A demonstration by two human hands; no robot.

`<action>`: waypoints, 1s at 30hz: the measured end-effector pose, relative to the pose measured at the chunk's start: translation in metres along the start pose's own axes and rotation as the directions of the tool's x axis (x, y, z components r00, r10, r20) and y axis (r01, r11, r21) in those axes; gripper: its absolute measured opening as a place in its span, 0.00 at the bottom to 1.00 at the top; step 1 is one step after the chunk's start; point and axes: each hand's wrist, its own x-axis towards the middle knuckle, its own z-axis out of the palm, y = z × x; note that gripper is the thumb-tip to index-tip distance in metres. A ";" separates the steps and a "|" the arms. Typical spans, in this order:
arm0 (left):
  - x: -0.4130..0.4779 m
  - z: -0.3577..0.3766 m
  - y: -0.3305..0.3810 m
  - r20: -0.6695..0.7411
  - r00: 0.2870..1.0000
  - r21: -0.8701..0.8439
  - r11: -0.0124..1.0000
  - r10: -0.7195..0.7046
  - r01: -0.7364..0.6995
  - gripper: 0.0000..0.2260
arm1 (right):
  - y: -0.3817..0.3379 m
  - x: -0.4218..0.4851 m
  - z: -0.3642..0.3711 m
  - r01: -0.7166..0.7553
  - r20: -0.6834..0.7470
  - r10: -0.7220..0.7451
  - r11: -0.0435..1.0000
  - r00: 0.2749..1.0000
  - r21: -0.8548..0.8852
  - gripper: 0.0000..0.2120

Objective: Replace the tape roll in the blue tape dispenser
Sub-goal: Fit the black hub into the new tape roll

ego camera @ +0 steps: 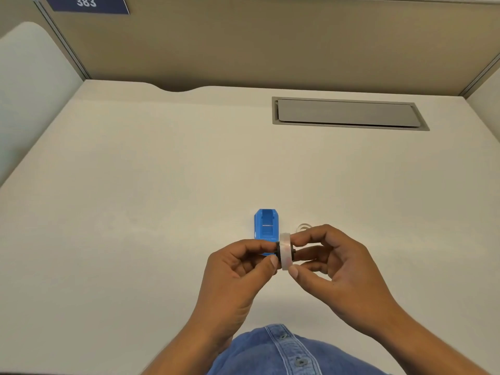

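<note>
Left hand (pixel 243 263) and right hand (pixel 324 255) pinch tape roll (pixel 285 251) on black spindle (pixel 278 250); seating likely underway, next drop into blue dispenser (pixel 266 226).

A pale cream table (pixel 167 163) fills the view, boxed in by tan cubicle partitions (pixel 243 44) — a grey cable-access hatch (pixel 349 114) is set flush near its far right. A navy sign (pixel 86 4) reading 383 hangs top left; lighting is soft and even.
</note>
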 end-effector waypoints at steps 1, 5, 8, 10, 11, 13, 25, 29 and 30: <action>0.000 0.000 0.000 0.004 1.000 0.001 1.000 -0.004 0.004 0.08 | 0.000 0.000 0.000 -0.003 0.001 0.003 1.000 1.000 -0.006 0.14; 0.000 0.000 -0.001 -0.001 1.000 0.017 1.000 -0.008 0.008 0.07 | 0.002 0.000 0.000 -0.024 -0.002 0.024 1.000 1.000 0.002 0.14; 0.002 0.000 -0.003 -0.027 1.000 0.039 0.999 0.000 0.001 0.07 | 0.004 -0.001 0.000 -0.051 0.014 0.051 0.997 0.999 0.050 0.13; 0.003 0.000 -0.003 -0.036 0.999 0.043 0.999 0.003 -0.002 0.07 | 0.006 0.000 0.000 -0.074 0.012 0.074 0.995 0.997 0.070 0.11; 0.003 0.000 -0.004 -0.040 0.999 0.045 0.999 0.004 -0.002 0.07 | 0.008 0.001 0.000 -0.081 0.003 0.081 0.994 0.997 0.067 0.10; 0.005 0.000 -0.005 -0.046 0.999 0.046 0.999 0.006 -0.004 0.07 | 0.010 0.002 0.000 -0.095 -0.023 0.096 0.994 0.995 0.055 0.11; 0.022 -0.006 -0.014 -0.052 0.997 0.241 0.970 0.052 -0.038 0.06 | 0.023 0.021 -0.001 -0.089 -0.121 0.074 0.989 0.990 -0.121 0.07; 0.041 -0.012 -0.021 -0.061 0.995 0.312 0.949 0.076 -0.053 0.05 | 0.033 0.037 0.000 -0.079 -0.131 0.052 0.974 0.990 -0.211 0.07; 0.047 -0.013 -0.023 -0.069 0.994 0.321 0.945 0.080 -0.054 0.05 | 0.036 0.042 0.001 -0.086 -0.133 0.056 0.970 0.990 -0.226 0.07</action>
